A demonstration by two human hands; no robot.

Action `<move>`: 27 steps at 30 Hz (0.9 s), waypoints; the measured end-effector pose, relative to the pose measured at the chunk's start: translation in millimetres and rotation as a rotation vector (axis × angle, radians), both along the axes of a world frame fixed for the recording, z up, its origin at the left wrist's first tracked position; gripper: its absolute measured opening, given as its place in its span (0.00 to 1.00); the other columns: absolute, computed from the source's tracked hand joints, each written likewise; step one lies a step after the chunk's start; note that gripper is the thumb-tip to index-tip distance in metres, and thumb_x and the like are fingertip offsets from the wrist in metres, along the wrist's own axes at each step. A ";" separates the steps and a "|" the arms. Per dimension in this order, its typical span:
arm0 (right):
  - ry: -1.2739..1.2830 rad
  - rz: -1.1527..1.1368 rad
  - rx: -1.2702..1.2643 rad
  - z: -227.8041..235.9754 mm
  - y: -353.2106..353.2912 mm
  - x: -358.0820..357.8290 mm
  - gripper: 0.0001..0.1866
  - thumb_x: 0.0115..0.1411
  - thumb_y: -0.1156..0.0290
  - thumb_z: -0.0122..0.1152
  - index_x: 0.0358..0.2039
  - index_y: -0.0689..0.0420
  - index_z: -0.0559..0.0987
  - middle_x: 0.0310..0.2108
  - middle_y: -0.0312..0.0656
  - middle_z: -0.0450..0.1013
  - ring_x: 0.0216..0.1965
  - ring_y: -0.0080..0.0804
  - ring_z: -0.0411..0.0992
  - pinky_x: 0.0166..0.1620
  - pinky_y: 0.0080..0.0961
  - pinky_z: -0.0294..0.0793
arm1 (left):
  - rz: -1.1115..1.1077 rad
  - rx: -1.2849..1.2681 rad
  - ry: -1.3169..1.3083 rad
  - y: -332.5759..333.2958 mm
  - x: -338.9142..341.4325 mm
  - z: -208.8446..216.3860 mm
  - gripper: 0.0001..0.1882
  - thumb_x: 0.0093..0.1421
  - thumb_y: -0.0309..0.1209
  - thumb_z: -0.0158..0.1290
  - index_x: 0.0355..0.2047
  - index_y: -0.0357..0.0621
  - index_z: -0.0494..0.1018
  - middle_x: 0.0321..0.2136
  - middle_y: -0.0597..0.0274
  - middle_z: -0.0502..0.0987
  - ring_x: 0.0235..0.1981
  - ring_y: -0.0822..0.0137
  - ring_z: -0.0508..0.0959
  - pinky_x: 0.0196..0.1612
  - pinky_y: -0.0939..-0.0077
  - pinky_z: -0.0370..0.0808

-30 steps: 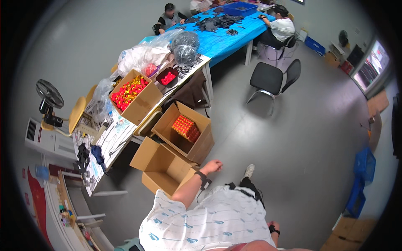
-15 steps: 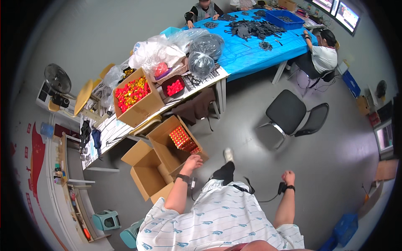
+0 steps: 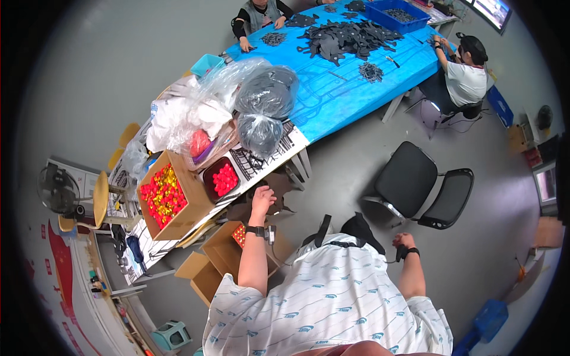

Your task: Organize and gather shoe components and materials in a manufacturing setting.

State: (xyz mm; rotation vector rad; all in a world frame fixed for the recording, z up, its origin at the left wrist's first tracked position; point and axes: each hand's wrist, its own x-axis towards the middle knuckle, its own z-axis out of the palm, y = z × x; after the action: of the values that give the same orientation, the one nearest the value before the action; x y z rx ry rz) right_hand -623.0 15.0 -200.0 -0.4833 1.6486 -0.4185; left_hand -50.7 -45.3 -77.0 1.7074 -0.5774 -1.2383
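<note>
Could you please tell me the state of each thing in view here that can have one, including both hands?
Left hand: open, fingers spread, reaching toward the table edge, holding nothing.
Right hand: closed in a loose fist, nothing visible in it.
Cardboard box on table: open, full of red and yellow pieces.
Dark tray: full of red pieces.
Floor box: flaps open, orange-red contents inside.
Black chair: unoccupied.
Clear plastic bags: bulging, filled with dark material.
Fan: running or not, cannot tell.

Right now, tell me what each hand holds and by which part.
Neither clearly holds anything. The left hand reaches, fingers spread, over a dark chair by the table edge; the right hand is a closed fist, contents hidden.
</note>
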 end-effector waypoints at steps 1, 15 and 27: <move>0.019 -0.016 -0.046 -7.9 -13.1 -4.4 0.13 0.49 0.78 0.49 0.37 0.68 0.70 0.26 0.51 0.73 0.23 0.43 0.74 0.23 0.33 0.73 | -0.029 -0.038 -0.048 -14.7 -1.8 0.2 0.18 0.54 0.31 0.51 0.43 0.39 0.62 0.30 0.61 0.72 0.24 0.73 0.73 0.27 0.83 0.69; -0.234 0.423 -0.120 -7.8 -370.1 94.9 0.15 0.56 0.63 0.45 0.36 0.61 0.73 0.26 0.42 0.74 0.28 0.32 0.73 0.31 0.27 0.72 | 0.573 0.088 -0.180 -114.1 50.5 -7.1 0.22 0.53 0.44 0.50 0.41 0.39 0.65 0.28 0.64 0.70 0.27 0.72 0.70 0.23 0.80 0.66; -0.497 1.177 -0.038 116.4 -410.0 348.5 0.20 0.55 0.64 0.54 0.48 0.56 0.66 0.46 0.41 0.65 0.43 0.29 0.68 0.39 0.28 0.72 | 0.615 0.159 -0.245 -190.6 92.6 -20.4 0.28 0.59 0.48 0.40 0.47 0.34 0.65 0.44 0.53 0.70 0.45 0.62 0.68 0.47 0.75 0.63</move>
State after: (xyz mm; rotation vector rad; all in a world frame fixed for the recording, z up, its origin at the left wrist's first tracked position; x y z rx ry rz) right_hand -274.6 -395.1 -83.6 -1.1580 0.6763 0.3025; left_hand 41.9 -235.8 -97.4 1.9831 -0.0674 -0.6531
